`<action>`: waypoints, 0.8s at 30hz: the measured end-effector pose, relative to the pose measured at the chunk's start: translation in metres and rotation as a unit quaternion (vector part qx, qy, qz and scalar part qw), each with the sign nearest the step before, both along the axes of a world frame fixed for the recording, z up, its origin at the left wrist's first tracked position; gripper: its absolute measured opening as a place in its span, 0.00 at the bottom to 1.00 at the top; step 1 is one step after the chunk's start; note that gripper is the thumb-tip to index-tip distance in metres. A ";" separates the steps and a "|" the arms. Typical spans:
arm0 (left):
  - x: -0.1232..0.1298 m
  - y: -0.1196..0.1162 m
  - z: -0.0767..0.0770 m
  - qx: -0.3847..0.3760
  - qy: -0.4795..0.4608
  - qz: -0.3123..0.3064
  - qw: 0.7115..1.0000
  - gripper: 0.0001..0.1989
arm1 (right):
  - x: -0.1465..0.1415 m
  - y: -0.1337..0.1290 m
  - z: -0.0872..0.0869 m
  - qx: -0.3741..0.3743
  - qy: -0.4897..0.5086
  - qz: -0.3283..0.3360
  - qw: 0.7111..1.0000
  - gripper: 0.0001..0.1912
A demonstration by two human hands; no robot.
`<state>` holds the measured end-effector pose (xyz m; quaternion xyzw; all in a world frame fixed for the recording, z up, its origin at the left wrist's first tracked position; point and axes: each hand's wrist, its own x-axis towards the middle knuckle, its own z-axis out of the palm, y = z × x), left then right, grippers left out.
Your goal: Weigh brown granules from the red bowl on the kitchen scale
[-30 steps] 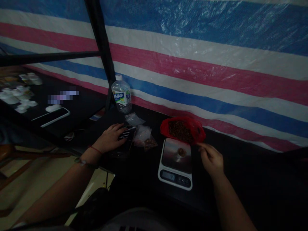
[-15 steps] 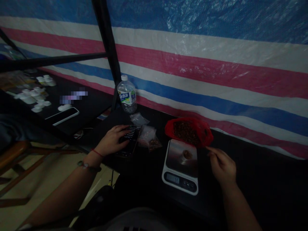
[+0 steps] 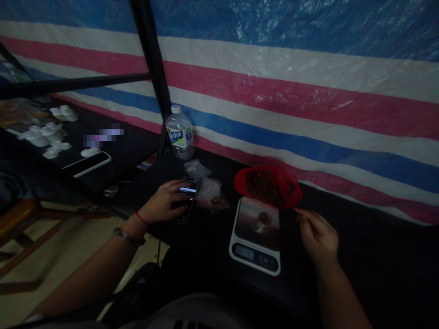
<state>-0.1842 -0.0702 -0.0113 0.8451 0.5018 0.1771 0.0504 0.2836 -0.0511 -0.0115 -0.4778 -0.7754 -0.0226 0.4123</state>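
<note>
My left hand (image 3: pixel 167 201) lies with fingers spread over a smartphone (image 3: pixel 187 196), fingertips on its lit screen. My right hand (image 3: pixel 318 235) rests at the right, fingers curled and the index finger and thumb near each other; whatever they may hold is too dark to make out. Left of it, a kitchen scale (image 3: pixel 258 258) carries a small clear cup (image 3: pixel 263 221) with brown contents. Behind the scale sits an opened red plastic bag (image 3: pixel 291 189) full of small brown pieces. Clear zip bags (image 3: pixel 210 188) lie beside the phone, one holding brown bits.
A large clear plastic bottle (image 3: pixel 180 137) stands at the back by a black metal post (image 3: pixel 154 64). On the adjoining left table are white bottles (image 3: pixel 36 136) and another phone (image 3: pixel 89 163). A striped tarp (image 3: pixel 291 82) hangs behind; a wooden stool (image 3: pixel 20 219) is at lower left.
The phone's screen now shows a bright bar where lines of text were. My left fingers have shifted slightly on it. My right hand has barely moved.
</note>
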 end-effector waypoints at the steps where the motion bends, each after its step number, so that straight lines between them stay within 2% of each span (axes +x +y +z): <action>1: 0.001 0.000 -0.001 0.000 -0.002 0.001 1.000 0.16 | 0.000 0.000 0.001 0.002 0.003 0.000 1.000 0.12; 5: 0.001 -0.001 0.000 -0.007 0.008 0.008 1.000 0.15 | 0.000 -0.001 0.002 -0.002 0.010 0.001 1.000 0.12; 8: 0.003 -0.002 0.005 -0.005 0.014 0.016 1.000 0.19 | 0.000 -0.001 0.002 -0.005 0.015 0.004 1.000 0.12; 11: 0.010 0.001 0.010 0.014 -0.004 0.061 0.998 0.24 | -0.001 -0.002 0.002 -0.005 0.022 0.003 1.000 0.12; 15: 0.036 0.015 0.012 0.032 -0.029 0.185 0.982 0.25 | -0.002 -0.002 0.002 -0.015 0.021 0.006 1.000 0.12; 20: 0.079 0.033 0.015 -0.019 -0.005 0.160 0.987 0.23 | -0.006 0.000 0.001 -0.036 0.029 0.005 0.999 0.13; 24: 0.092 0.043 0.010 -0.073 0.043 0.185 0.979 0.18 | -0.008 -0.001 0.002 -0.046 0.042 0.025 0.998 0.13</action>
